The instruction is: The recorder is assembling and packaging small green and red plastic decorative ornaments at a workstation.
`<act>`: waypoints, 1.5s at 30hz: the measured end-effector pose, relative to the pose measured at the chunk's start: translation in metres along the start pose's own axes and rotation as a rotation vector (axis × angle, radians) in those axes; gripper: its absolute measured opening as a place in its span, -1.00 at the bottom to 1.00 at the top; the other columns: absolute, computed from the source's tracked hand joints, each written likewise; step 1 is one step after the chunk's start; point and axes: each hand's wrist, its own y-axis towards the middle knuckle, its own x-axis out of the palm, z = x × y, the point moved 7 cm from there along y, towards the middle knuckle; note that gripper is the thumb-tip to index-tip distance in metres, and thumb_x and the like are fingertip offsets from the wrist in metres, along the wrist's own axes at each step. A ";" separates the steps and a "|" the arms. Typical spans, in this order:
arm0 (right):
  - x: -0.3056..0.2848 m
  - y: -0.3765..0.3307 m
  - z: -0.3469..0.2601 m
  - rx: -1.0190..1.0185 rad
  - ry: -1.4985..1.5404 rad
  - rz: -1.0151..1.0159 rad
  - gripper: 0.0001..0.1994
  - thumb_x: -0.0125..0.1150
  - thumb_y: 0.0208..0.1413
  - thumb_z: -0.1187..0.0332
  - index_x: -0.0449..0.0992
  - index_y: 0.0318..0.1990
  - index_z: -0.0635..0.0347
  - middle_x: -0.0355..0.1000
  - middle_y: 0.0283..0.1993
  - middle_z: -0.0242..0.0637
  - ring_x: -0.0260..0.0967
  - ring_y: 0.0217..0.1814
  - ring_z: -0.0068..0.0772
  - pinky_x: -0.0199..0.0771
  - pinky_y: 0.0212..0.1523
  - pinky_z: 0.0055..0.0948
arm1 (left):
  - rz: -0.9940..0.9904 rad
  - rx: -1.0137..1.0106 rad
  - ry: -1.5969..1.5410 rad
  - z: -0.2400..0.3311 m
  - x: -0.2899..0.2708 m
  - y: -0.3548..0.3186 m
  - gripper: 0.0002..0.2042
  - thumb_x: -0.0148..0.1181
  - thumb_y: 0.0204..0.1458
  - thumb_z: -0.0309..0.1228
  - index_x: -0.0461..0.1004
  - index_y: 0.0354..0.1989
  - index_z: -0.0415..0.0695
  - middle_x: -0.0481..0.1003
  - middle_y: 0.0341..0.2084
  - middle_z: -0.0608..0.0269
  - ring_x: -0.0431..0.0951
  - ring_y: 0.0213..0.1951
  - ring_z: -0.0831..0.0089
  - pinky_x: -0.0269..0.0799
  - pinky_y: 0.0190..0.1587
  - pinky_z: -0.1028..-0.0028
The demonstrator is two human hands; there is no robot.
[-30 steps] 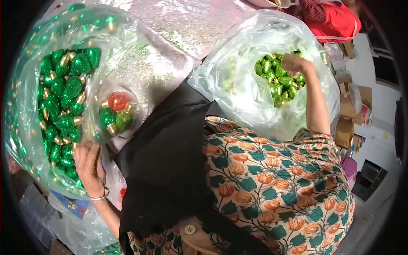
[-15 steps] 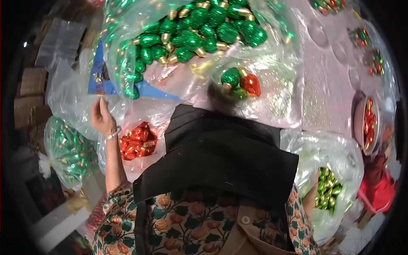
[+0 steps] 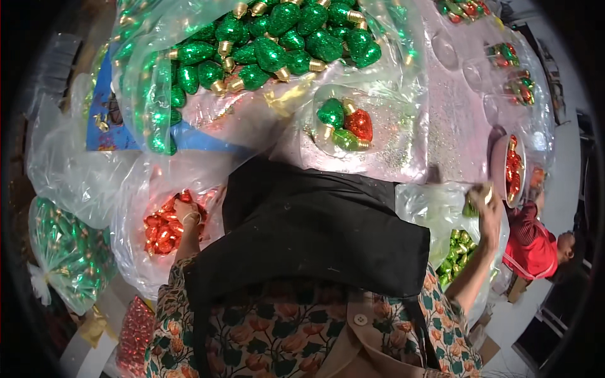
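My left hand (image 3: 187,212) is down in a clear plastic bag among glittery red bulb-shaped ornaments (image 3: 162,232); its fingertips are partly hidden there. Over the light-green pile (image 3: 459,252) at the right, my right hand (image 3: 489,217) is closed on a light-green bulb ornament (image 3: 471,208), its gold cap near the fingers. Ahead of me, a clear plastic tray (image 3: 384,94) holds a green bulb (image 3: 330,113), a red bulb (image 3: 359,125) and a light-green bulb (image 3: 346,139).
A large open bag of green bulbs (image 3: 271,53) lies at the far side over a blue sheet (image 3: 101,129). Filled trays (image 3: 520,88) line the far right, near an oval dish (image 3: 500,167) of red bulbs. A person in red (image 3: 532,246) is at the right.
My left hand has moved from the blue sheet down into the red bulbs. My right hand has come up out of the light-green bag with a bulb. A dark blur over the tray is gone.
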 end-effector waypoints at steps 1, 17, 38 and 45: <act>0.015 0.021 -0.021 0.076 -0.030 -0.045 -0.77 0.18 0.05 0.21 0.43 -0.28 0.18 0.37 -0.43 -0.43 0.27 -0.44 -0.63 0.25 -0.43 -0.60 | -0.071 -0.015 0.014 0.000 -0.004 0.002 -0.35 0.21 -0.13 -0.27 0.11 0.11 -0.31 0.33 -0.06 -0.26 0.37 -0.06 -0.15 0.34 0.00 0.14; 0.325 0.186 -0.227 -0.917 -0.933 -0.567 -0.39 0.27 -0.07 0.07 0.32 0.09 0.26 0.46 -0.19 0.02 0.43 -0.14 0.01 0.41 -0.11 -0.15 | -0.167 0.223 -0.285 -0.012 -0.026 -0.018 -0.51 0.28 -0.13 -0.37 0.28 -0.02 -0.29 0.44 -0.19 -0.09 0.45 -0.13 0.03 0.32 0.01 0.23; 0.089 0.077 -0.156 -0.517 0.282 -0.263 -0.68 0.14 0.11 0.25 0.46 -0.09 0.32 0.48 -0.27 -0.31 0.41 -0.31 -0.58 0.43 -0.32 -0.53 | -0.253 2.012 -0.066 0.484 -0.327 -0.304 -0.53 0.23 -0.18 -0.50 0.33 -0.01 -0.14 0.37 -0.15 0.08 0.43 -0.12 0.08 0.40 -0.11 0.27; 0.123 0.068 -0.199 -0.748 -0.319 -0.351 -0.63 0.21 0.00 0.19 0.46 -0.15 0.33 0.43 -0.43 -0.19 0.37 -0.40 -0.35 0.33 -0.39 -0.32 | -0.480 2.096 0.099 0.507 -0.297 -0.313 -0.54 0.27 -0.18 -0.46 0.37 -0.02 -0.12 0.42 -0.20 0.07 0.46 -0.13 0.11 0.39 -0.10 0.26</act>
